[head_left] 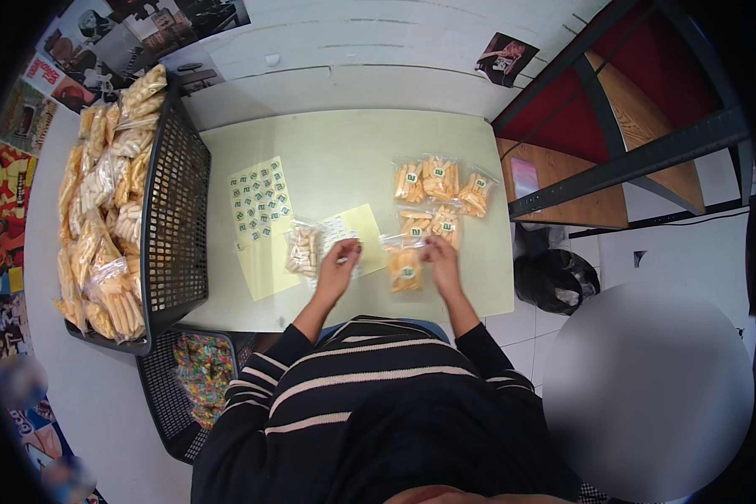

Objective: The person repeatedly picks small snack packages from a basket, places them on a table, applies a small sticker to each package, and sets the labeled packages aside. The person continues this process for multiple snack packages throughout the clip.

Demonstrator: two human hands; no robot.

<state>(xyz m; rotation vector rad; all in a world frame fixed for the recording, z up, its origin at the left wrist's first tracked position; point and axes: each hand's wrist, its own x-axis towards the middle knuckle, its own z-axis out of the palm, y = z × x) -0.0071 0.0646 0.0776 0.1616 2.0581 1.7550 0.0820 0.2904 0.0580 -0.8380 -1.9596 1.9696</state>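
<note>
My left hand (338,264) is over the pale label sheets, just right of a clear plastic bag of whitish snack sticks (303,250); whether its fingertips hold anything is too small to tell. My right hand (440,250) has its fingers at the upper right edge of a clear bag of orange snacks (406,269) that bears a round sticker. Behind it lie several more stickered snack bags (440,177). A sheet of round green-and-white stickers (259,200) lies on the left, partly over a yellow sheet (266,277). Another yellow sheet (366,230) with small printed labels is beneath my left hand.
A black plastic crate (179,208) heaped with bagged snacks stands on the left. Below it, a second black crate (164,403) holds bags of colourful snacks (206,378). A metal-framed shelf (630,170) stands at the right, with a black plastic bag (557,280) on the floor.
</note>
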